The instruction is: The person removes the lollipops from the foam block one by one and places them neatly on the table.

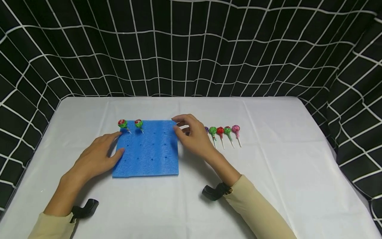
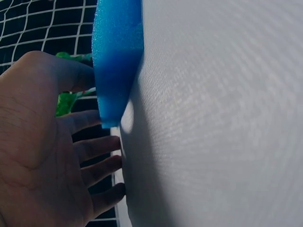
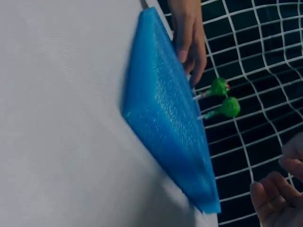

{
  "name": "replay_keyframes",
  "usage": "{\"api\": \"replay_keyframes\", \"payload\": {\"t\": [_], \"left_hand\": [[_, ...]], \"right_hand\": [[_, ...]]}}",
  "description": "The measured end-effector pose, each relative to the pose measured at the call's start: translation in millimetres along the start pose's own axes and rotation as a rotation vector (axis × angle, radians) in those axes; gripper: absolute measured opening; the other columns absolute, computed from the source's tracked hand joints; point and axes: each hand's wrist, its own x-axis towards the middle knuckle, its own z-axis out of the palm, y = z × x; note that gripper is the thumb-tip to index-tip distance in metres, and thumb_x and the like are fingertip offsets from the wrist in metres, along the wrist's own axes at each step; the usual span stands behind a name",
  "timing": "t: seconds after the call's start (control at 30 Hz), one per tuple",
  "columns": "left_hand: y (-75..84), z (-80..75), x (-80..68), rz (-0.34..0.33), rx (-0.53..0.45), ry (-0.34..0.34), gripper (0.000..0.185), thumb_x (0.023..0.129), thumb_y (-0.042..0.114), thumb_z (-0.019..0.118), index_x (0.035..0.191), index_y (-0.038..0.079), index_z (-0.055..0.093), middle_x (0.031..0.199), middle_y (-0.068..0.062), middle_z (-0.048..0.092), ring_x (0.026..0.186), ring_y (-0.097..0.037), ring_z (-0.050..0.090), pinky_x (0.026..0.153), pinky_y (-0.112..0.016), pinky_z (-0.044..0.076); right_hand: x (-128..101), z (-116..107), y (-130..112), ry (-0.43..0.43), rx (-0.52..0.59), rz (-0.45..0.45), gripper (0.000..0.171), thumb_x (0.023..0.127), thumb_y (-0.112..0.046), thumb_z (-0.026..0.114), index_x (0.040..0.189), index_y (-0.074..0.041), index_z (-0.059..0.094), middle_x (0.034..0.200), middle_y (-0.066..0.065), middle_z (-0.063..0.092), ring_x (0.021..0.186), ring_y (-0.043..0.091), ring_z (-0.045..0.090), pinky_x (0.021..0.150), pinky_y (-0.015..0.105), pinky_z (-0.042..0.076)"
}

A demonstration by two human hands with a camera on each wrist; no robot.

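Foam block (image 1: pixel 146 149): blue, square, flat, dotted holes, 2 lollipops (image 1: pixel 122 124) upright.

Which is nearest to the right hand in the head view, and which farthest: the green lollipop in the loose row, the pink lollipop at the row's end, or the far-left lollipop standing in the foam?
From the right hand:
1. Green lollipop, just to its right, in the loose row on the table.
2. Pink lollipop, at the row's right end.
3. Standing lollipop, across the blue foam block at its far left corner, by the left hand.

blue foam block (image 3: pixel 165 127), 2 lollipops (image 3: pixel 222 97) stuck in, prob. upright
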Motion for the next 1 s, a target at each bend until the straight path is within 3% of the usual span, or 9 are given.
{"api": "replay_keyframes", "payload": {"t": [0.43, 0.73, 1.0], "left_hand": [[-1.7, -1.6, 0.4, 0.021, 0.007, 0.015, 0.068, 0.105, 0.039, 0.058, 0.161, 0.004, 0.041, 0.162, -0.029, 0.045, 0.151, -0.053, 0.039, 0.120, -0.073, 0.035], [0.6, 3.1, -1.8, 0.008, -0.002, 0.010, 0.068, 0.105, 0.039, 0.059, 0.161, 0.004, 0.040, 0.161, -0.029, 0.045, 0.150, -0.053, 0.040, 0.121, -0.073, 0.035], [2.5, -3.6, -0.4, 0.001, 0.015, -0.011, 0.071, 0.105, 0.041, 0.059, 0.161, 0.003, 0.039, 0.161, -0.030, 0.044, 0.150, -0.054, 0.039, 0.119, -0.075, 0.036]], "right_hand": [[23, 37, -20, -0.165, 0.000, -0.004, 0.037, 0.104, -0.014, 0.064, 0.138, -0.002, 0.062, 0.135, 0.022, 0.066, 0.122, 0.033, 0.070, 0.102, 0.042, 0.062], [31, 58, -25, -0.121, 0.030, 0.060, 0.038, 0.102, -0.012, 0.067, 0.138, -0.001, 0.063, 0.139, 0.024, 0.063, 0.123, 0.036, 0.071, 0.105, 0.040, 0.061], [36, 65, -21, -0.161, 0.000, 0.029, 0.040, 0.103, -0.013, 0.067, 0.140, -0.001, 0.061, 0.141, 0.022, 0.062, 0.122, 0.032, 0.071, 0.106, 0.039, 0.060]]}}
